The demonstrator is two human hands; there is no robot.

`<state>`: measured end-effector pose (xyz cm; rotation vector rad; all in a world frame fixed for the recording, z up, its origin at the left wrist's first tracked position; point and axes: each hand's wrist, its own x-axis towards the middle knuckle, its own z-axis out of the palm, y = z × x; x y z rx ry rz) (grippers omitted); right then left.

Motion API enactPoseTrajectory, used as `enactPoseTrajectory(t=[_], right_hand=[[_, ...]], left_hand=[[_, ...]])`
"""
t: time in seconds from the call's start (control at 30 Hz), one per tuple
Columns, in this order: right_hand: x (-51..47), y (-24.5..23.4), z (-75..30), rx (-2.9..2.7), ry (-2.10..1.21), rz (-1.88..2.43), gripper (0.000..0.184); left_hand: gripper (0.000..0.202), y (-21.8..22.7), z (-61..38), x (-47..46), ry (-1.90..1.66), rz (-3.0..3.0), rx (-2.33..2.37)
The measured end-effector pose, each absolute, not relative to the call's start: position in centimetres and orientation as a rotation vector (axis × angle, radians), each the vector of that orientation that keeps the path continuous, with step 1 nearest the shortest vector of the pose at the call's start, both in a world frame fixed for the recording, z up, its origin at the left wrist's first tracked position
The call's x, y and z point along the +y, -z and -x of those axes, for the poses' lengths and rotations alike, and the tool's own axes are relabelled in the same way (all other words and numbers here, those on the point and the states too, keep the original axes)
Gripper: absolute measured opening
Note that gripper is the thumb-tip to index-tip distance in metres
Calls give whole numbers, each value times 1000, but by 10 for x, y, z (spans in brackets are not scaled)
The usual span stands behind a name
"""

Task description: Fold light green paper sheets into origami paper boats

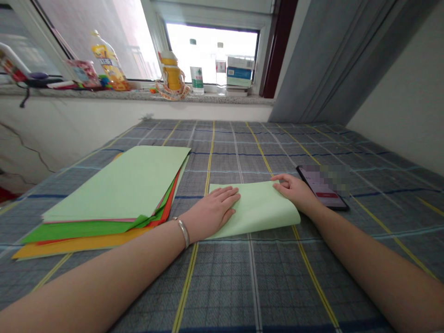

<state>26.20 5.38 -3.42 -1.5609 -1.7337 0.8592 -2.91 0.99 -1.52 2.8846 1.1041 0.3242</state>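
Note:
My left hand (215,210) lies flat on a pale green paper sheet (258,210), its fingers slightly spread, with a silver bangle (183,232) on the wrist. The sheet looks folded over, its near edge curving up. My right hand (291,192) has curled fingers gripping the sheet's far right edge. A smartphone (321,189) lies just beyond that hand, its screen lit and partly blurred. Left of my hands sits a stack of coloured paper (114,189), with pale green on top and darker green, red and orange sheets beneath.
Everything lies on a grey checked cover (222,282) with yellow stripes. Beyond it, a stone windowsill (138,95) holds plastic bottles (197,69), a yellow bottle (109,62) and a stacked box (239,71). A grey curtain (329,60) hangs at the right.

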Motion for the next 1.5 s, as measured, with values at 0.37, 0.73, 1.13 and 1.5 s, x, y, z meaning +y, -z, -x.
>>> enactPoseTrajectory(t=[0.37, 0.73, 1.13, 1.5], right_hand=[[50, 28, -258, -1771, -790, 1601, 29], [52, 30, -260, -1754, -857, 1579, 29], [47, 26, -257, -1764, -817, 1588, 28], [49, 27, -257, -1757, -808, 1596, 28]], left_hand=[[65, 11, 25, 4, -220, -2847, 1154], [64, 10, 16, -3, -138, -2872, 1226], [66, 15, 17, -2, -164, -2894, 1190], [70, 12, 15, -3, -147, -2902, 1140]])
